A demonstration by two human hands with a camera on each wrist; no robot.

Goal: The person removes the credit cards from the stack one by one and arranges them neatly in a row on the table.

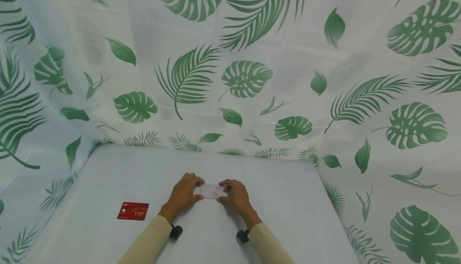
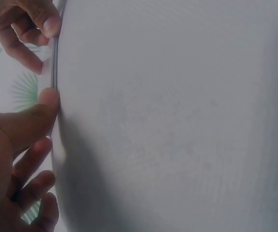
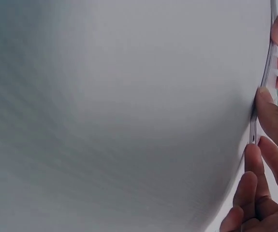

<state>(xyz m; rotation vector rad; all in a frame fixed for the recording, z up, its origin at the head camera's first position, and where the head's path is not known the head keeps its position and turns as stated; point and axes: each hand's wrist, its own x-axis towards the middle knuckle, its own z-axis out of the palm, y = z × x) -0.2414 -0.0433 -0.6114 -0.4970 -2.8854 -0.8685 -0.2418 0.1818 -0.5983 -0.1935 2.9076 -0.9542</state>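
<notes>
A thin, flat, pale pink rectangle with small floral marks (image 1: 210,191), about card-sized, lies at or just over the white tabletop between my hands. My left hand (image 1: 185,192) holds its left end with thumb and fingers, and my right hand (image 1: 235,196) holds its right end the same way. Edge-on in the right wrist view, the pink rectangle (image 3: 266,67) shows a layered edge, with the right thumb and fingertips against it. The left thumb presses the near edge in the left wrist view. Whether it touches the table cannot be made out.
A red card marked VIP (image 1: 133,211) lies flat on the white table (image 1: 273,184), left of the left forearm. Behind and at both sides hangs a white curtain with green leaf prints (image 1: 248,111). Dark wrist cameras (image 1: 176,232) sit under both sleeves.
</notes>
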